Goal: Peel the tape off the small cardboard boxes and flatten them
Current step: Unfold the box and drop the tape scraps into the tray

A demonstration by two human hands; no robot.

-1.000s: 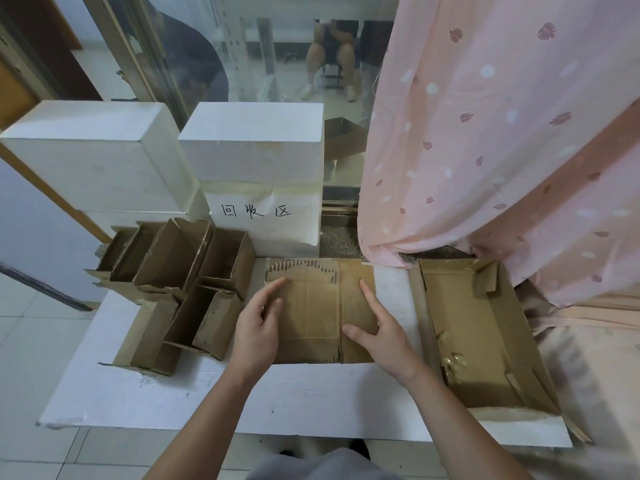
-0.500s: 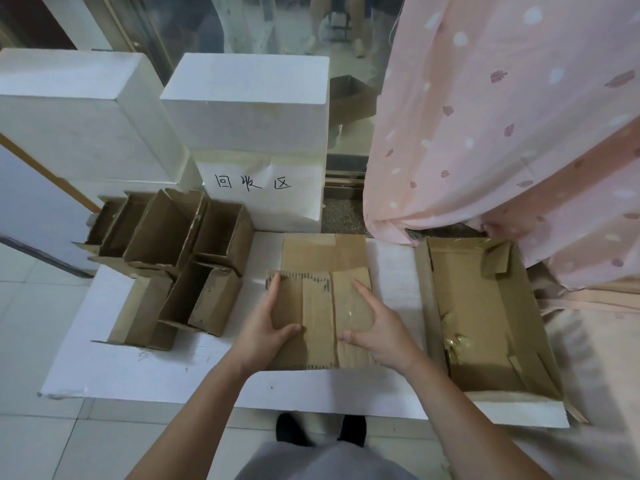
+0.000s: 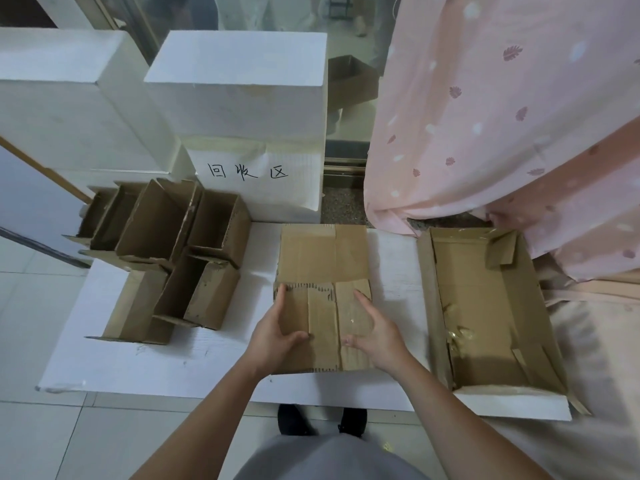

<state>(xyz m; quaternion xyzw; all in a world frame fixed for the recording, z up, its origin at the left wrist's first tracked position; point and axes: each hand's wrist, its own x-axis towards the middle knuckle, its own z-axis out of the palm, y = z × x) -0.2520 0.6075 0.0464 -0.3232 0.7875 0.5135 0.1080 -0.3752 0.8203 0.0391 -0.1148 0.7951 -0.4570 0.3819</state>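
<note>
A flattened cardboard box (image 3: 322, 317) lies at the near middle of the white table (image 3: 173, 368), overlapping a second flat cardboard sheet (image 3: 322, 254) behind it. My left hand (image 3: 273, 337) holds its left edge, thumb on top and index finger along the edge. On its right edge my right hand (image 3: 377, 337) grips the same way, thumb on top. Several small open cardboard boxes (image 3: 162, 223) stand in a cluster at the left, one (image 3: 197, 296) nearest my left hand.
A large shallow cardboard box (image 3: 485, 306) with crumpled clear tape (image 3: 457, 334) inside sits on the right. White foam blocks (image 3: 242, 98), one with a handwritten label, stand behind the table. A pink curtain (image 3: 502, 116) hangs at the right rear.
Both hands have drawn the top flattened box toward me, uncovering the flat sheet beneath it. My hands went from pressing flat on it to holding its side edges.
</note>
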